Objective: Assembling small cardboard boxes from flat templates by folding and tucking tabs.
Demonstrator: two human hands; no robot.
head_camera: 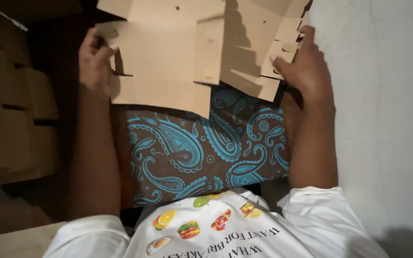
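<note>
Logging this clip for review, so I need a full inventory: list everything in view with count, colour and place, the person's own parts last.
Flat cardboard box blank: one, brown, die-cut with slots and flaps, held over the lap at top centre.
Stacked cardboard boxes: several, exact count unclear, brown, in the dark at left.
Floor: one, pale grey, along the right side.
Flat tan surface: one, lower left corner; what it is cannot be told.
Patterned shorts: one, dark brown with blue paisley, centre.
White shirt: one, with food pictures and print, bottom.
Left hand: grips the blank's left edge.
Right hand: grips the blank's right flaps.
</note>
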